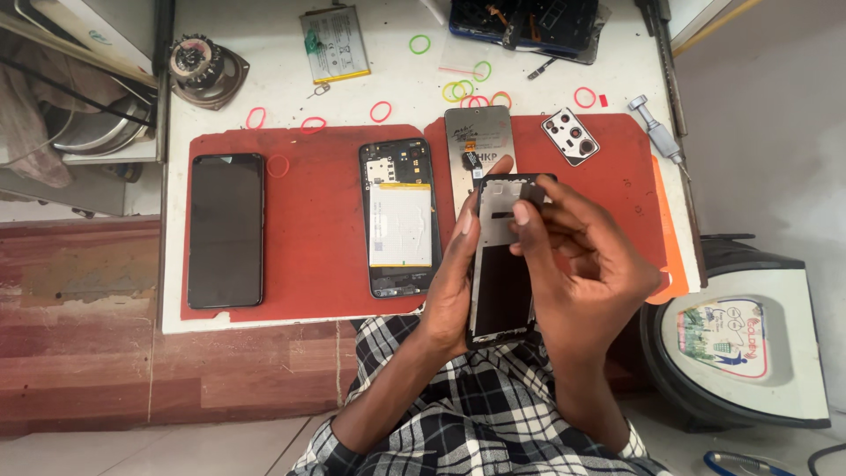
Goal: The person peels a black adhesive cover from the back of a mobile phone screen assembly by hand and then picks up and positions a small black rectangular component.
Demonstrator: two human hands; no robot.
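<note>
Black phone frame (500,264), stripped of its parts, was held upright above the lap, left hand (449,282) clamped along its edge and right hand (582,264) pinching a small piece at its top. On the red mat (308,220) an opened phone (399,216) lay with battery exposed beside a loose screen (226,229); camera cover (571,135) and screwdriver (656,132) lay apart, so reassembly looked barely begun.

A black phone screen (226,231) lay dark and face up at the left end of the red mat (317,238), and beside it the opened phone (400,218) had a white rectangular label with a yellow band across its battery. Up on the white table (388,53) sat a loose battery (334,43) with a pale grey label and yellow edge. Off to the right, a round black-and-white thing (749,339) on the floor carried a colourful sticker, green, red and blue on white.
</note>
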